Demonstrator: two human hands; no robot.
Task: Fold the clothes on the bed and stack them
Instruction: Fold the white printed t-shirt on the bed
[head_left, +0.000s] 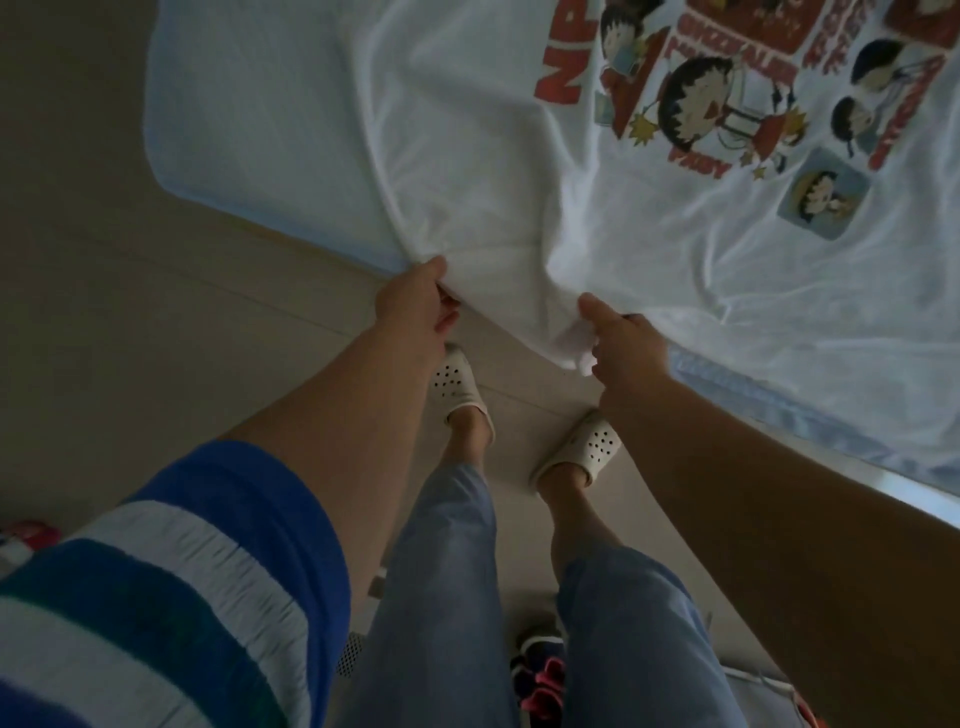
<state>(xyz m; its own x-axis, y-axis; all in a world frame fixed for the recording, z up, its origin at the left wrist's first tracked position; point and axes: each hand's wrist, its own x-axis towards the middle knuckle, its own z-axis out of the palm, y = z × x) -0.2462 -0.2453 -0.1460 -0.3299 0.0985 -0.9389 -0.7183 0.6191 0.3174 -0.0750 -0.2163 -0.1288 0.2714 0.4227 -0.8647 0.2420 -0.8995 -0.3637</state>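
Nearest the head camera sits our striped sleeve (156, 587) in blue, white and green, with light blue trousers (441, 597) below it and white perforated slippers (460, 384) on the pale floor (104, 338); dark and pink shoes (540, 680) lie at the bottom edge. Further out, our left hand (415, 301) pinches the near hem of the white T-shirt (519, 182), fingers curled under the fabric and thumb on top; our right hand (623, 338) grips the same hem just beside it, thumb extended over the cloth, with a small fold of fabric bunched below the fingers. The T-shirt lies spread print-up on the bed (234, 104), its cartoon print (727, 104) well away from the hands, its hem drawn just past the mattress edge; wrinkles radiate from both grip points. We judge the step in hand to be laying out and tensioning the first garment; no fold is visible and no stack appears in view, so the task stands near its start. The next move calls for spacing the hands apart along the hem to flatten the cloth, then carrying one side over toward the middle with even tension; uneven pull would likely skew the fold.
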